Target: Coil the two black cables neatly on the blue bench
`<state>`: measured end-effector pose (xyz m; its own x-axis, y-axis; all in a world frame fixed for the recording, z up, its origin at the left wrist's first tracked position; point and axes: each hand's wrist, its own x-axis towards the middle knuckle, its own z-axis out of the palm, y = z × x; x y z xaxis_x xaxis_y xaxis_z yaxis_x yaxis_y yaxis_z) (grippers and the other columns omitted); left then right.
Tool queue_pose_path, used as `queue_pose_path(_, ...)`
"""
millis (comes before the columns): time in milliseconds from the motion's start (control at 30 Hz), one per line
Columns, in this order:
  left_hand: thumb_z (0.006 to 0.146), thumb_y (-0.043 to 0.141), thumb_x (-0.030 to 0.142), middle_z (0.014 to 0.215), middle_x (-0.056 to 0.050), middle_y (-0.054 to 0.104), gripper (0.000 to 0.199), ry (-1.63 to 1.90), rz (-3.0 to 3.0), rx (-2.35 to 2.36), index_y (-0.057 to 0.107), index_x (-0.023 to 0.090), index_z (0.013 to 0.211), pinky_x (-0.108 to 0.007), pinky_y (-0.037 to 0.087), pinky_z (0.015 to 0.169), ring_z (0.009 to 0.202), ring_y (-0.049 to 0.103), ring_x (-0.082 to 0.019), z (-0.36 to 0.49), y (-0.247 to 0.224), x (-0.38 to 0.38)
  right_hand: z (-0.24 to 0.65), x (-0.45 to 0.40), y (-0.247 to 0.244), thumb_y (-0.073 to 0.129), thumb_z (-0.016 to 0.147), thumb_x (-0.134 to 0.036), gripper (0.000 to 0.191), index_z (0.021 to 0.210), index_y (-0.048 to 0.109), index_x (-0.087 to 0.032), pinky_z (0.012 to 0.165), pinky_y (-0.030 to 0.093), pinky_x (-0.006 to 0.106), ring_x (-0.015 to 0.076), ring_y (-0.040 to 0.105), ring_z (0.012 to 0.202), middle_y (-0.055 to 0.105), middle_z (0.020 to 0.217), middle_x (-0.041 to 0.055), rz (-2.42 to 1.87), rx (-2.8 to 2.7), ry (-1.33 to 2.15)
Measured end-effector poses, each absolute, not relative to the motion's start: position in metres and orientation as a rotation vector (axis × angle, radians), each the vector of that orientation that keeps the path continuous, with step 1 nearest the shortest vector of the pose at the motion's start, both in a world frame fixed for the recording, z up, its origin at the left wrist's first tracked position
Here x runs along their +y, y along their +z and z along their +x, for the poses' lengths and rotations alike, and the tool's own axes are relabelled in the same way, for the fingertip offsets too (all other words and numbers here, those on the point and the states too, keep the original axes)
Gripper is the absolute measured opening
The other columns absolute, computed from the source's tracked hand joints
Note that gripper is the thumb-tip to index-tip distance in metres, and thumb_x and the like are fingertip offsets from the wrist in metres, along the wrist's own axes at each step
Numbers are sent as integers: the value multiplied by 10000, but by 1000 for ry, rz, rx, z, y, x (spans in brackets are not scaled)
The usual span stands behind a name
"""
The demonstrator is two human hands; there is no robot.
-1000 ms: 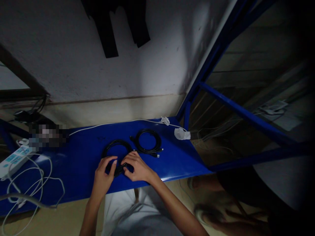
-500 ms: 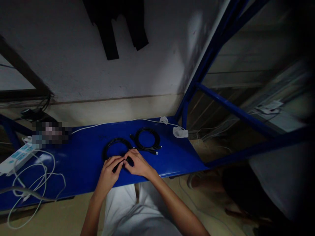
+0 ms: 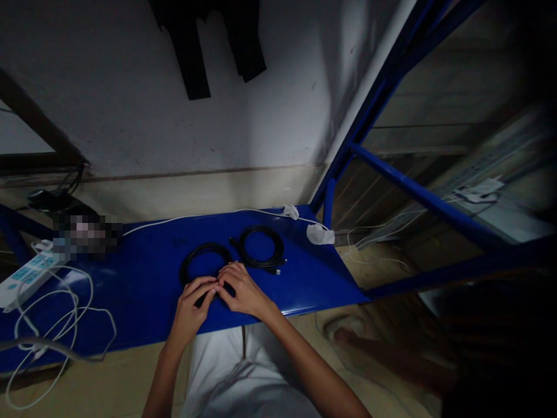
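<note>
A coil of black cable [image 3: 184, 264] lies near the middle of the blue table, partly covered by my hands. At its near side, my left hand [image 3: 194, 302] is closed, with thumb and fingertips pinched together. Its fingertips meet those of my right hand [image 3: 240, 290], which is closed in a pinch at the same spot. Whatever small part sits between the fingertips is hidden. Just right of and beyond my right hand rests a second coil of black cable [image 3: 279, 247], whose plug ends [image 3: 277, 271] point to the right.
On the left of the blue table [image 3: 139, 290] are a white power strip [image 3: 26, 280] and tangled white cord [image 3: 76, 325]. Crumpled white wrapping [image 3: 321, 234] lies at the far right corner. Blue frame bars [image 3: 418, 191] rise at the right; a person's blurred leg [image 3: 391, 354] shows below them.
My fingertips have drawn closer together at the coil's near side. Both coils stay in place. At the lower right, the other person's leg has moved and is blurred.
</note>
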<state>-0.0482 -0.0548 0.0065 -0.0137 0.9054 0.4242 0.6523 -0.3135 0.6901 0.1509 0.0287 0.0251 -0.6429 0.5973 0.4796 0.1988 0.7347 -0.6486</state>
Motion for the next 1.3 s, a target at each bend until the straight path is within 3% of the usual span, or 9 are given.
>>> queue_pose_path(167, 1037, 637, 282, 1188, -85, 763, 174, 1256, 1925, 1628, 786, 313, 1121, -444, 582, 1004, 1132, 733, -271, -48, 5, -55, 152, 29, 27, 651, 1029, -281, 49, 1037, 623, -242, 1166, 430, 485, 248, 633, 1182, 715, 1103, 73, -549, -2228, 751)
queue_pose_path(433, 1042, 643, 263, 1141, -80, 745, 114, 1238, 1954, 1621, 747, 258, 1089, -395, 556, 1002, 1117, 716, -240, -48, 6, -54, 154, 31, 26, 671, 937, -162, 177, 1093, 629, -235, 1172, 420, 491, 252, 635, 1193, 724, 1144, 75, -498, -2234, 752)
queue_pose_path(967, 1043, 621, 240, 1121, -65, 751, 90, 1226, 1955, 1697, 703, 249, 1078, -385, 546, 985, 1093, 709, -229, -48, 6, -55, 153, 34, 26, 656, 988, -161, 105, 1047, 657, -248, 1172, 427, 489, 240, 659, 1207, 748, 1099, 54, -495, -2158, 851)
queue_pose_path(1300, 1027, 668, 261, 1085, -55, 764, 126, 1200, 2007, 1748, 687, 263, 1151, -386, 547, 946, 1040, 709, -237, -47, 6, -58, 154, 35, 30, 635, 1059, -214, 46, 1066, 648, -257, 1178, 437, 508, 227, 694, 1123, 754, 1086, 51, -463, -2051, 900)
